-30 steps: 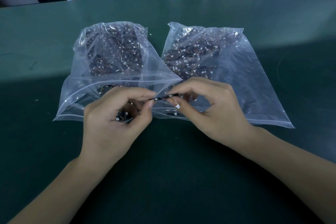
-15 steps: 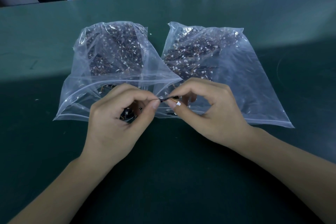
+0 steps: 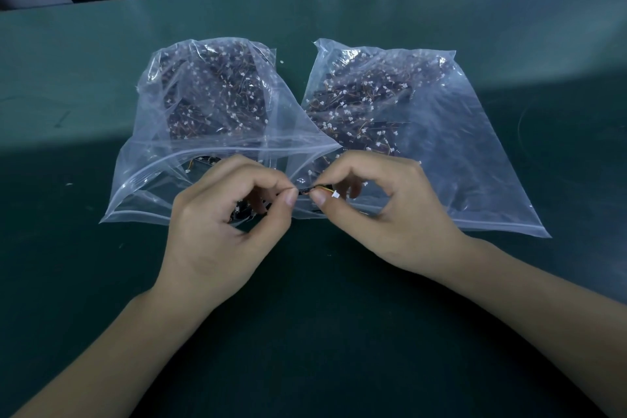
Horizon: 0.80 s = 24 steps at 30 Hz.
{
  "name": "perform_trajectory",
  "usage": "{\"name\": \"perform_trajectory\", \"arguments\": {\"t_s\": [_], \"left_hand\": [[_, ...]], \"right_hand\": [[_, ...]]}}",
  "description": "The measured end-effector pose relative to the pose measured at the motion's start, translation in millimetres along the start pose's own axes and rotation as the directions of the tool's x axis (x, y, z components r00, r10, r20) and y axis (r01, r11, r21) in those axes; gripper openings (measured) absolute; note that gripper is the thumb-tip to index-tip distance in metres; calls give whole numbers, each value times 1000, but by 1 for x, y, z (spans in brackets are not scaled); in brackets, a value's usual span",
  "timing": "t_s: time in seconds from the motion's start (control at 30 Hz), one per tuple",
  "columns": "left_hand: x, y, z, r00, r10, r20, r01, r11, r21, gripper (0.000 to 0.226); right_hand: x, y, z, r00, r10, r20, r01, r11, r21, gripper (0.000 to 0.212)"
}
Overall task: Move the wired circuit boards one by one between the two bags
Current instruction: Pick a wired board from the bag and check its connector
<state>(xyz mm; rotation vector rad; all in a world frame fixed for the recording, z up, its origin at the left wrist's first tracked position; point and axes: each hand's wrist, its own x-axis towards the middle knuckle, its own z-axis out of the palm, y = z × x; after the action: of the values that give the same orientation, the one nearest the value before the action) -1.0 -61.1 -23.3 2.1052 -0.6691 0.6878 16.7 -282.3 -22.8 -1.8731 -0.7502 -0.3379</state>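
On the green bench, both hands pinch one board lying crosswise: left hand, right hand, between both bag mouths.

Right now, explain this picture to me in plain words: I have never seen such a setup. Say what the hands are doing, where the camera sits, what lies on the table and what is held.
There is no machine here, only a person's two bare hands. The single picture comes from a wide-angle camera worn on the person's head, looking forward and down.

On the green table lie two clear plastic zip bags side by side, the left bag and the right bag. Both hold many small dark circuit boards with thin wires and white plugs.

Between the bags' near edges, the left hand and the right hand each pinch, between thumb and forefinger, one small wired circuit board. Its yellow wire and white plug show by the right thumb. Each grip is a fingertip pinch. Shelves stand beyond the table.
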Motion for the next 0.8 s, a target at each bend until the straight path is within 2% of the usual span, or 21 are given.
{"name": "perform_trajectory", "arguments": {"t_s": [0.53, 0.6, 0.7, 0.8], "left_hand": [[0, -2, 0, 1000, -6, -12, 7, 998, 62, 5], [0, -3, 1, 999, -11, -33, 14, 996, 83, 7], [2, -5, -1, 998, -17, -64, 23, 995, 101, 12], [2, -7, -2, 999, -11, -35, 15, 994, 106, 13]], "right_hand": [[2, 4, -1, 1000, -15, 12, 16, 998, -61, 3], [3, 5, -5, 999, -10, 35, 16, 989, -149, 9], [4, 12, -8, 993, 18, 120, 33, 910, -413, 28], [4, 14, -8, 992, 20, 124, 42, 875, -483, 29]]}}
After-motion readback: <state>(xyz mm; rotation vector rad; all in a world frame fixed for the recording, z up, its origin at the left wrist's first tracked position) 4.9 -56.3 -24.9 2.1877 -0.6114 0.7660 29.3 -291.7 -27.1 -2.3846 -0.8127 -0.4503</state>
